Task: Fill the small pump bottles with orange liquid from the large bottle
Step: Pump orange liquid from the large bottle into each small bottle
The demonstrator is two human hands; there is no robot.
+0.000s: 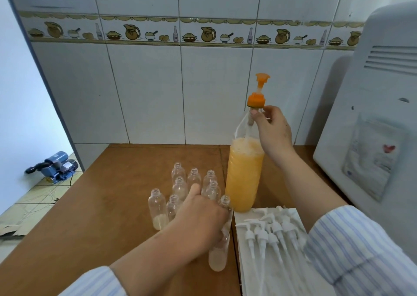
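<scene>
A tall clear bottle about two-thirds full of foamy orange liquid stands on the brown table. An orange pump head tops it. My right hand grips the neck just under the pump. My left hand wraps around a small clear bottle holding a little pale liquid at its bottom. Several more small open bottles stand in a cluster behind that hand; the leftmost one has pale liquid at its base.
White pump tops with long tubes lie on a white cloth at the right front. A white appliance stands at the table's right. A tiled wall rises behind. A blue water pump sits on the floor left.
</scene>
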